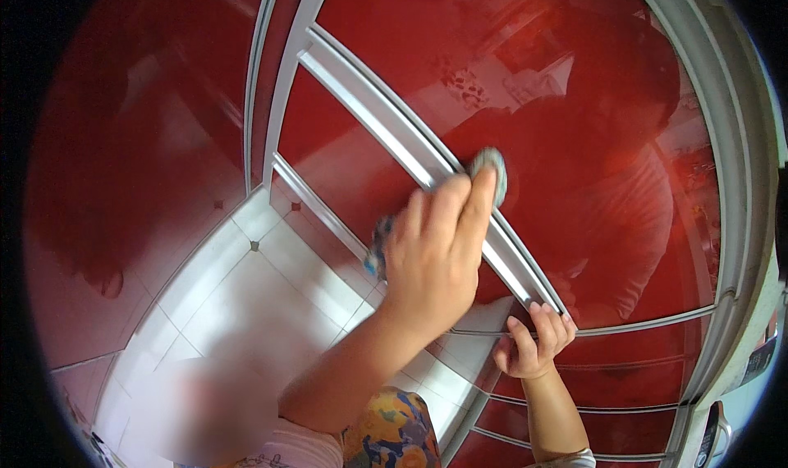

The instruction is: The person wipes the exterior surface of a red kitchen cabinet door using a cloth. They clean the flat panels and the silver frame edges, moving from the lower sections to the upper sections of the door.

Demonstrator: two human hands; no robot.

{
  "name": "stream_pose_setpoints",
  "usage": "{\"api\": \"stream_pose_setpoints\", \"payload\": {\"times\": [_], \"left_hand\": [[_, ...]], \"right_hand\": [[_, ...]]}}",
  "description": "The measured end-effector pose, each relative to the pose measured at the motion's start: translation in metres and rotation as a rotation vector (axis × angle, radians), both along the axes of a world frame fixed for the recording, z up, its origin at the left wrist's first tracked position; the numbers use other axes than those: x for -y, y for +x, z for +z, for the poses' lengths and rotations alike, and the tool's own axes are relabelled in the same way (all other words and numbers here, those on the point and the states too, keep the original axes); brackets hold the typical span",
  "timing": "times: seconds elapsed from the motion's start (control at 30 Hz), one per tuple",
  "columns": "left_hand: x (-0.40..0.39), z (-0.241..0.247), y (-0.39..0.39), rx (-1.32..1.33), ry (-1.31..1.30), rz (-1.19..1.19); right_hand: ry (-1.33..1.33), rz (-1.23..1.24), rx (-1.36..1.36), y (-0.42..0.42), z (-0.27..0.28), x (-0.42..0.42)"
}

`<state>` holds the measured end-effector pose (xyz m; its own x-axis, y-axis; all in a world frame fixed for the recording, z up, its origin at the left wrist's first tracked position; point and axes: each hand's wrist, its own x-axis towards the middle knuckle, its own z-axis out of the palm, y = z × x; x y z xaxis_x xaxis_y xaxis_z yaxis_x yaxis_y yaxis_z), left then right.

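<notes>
My left hand is pressed to a silver metal handle rail on a glossy red cabinet front. It grips a bunched cloth; a greyish part sticks out past the index finger, and a darker blue part hangs at the hand's other side. The palm and most of the cloth are hidden. Lower right, my right hand has its fingers curled over the lower end of the same rail, with the thumb to the left.
Below lie white floor tiles with small dark insets. A second red panel stands at the left. More red fronts with metal strips run along the lower right, under a pale counter edge. Patterned fabric shows at the bottom, beside a blurred patch.
</notes>
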<state>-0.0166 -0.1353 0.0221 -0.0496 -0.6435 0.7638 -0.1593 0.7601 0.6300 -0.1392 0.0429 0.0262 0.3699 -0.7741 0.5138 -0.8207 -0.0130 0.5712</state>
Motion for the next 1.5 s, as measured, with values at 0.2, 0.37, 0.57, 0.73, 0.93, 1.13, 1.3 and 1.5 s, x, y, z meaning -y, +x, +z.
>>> {"api": "stream_pose_setpoints", "payload": {"times": [0.2,0.37,0.57,0.73,0.93,1.13,1.3,1.5], "left_hand": [[-0.019,-0.008,-0.005,0.048,-0.050,-0.045],[0.008,-0.005,0.000,0.040,-0.028,0.019],[0.002,-0.008,-0.003,0.044,-0.045,0.008],[0.022,-0.012,-0.007,-0.039,-0.009,0.113],[0.097,0.014,0.005,-0.166,0.124,0.219],[0.078,0.042,-0.013,-0.197,-0.139,0.184],[0.094,0.048,0.006,-0.188,-0.078,0.127],[0.102,0.066,0.016,-0.119,-0.168,0.177]], "right_hand": [[0.029,-0.003,-0.013,0.001,0.001,-0.001],[0.015,-0.013,0.011,0.001,0.002,-0.003],[0.009,-0.027,0.011,0.001,0.002,0.000],[-0.009,-0.039,-0.005,0.000,0.000,-0.006],[0.029,-0.023,-0.032,0.000,0.002,-0.002],[0.039,-0.028,-0.025,0.000,0.001,-0.003],[-0.003,-0.056,-0.010,-0.001,0.001,-0.003],[0.000,-0.057,-0.028,0.002,0.002,-0.001]]}}
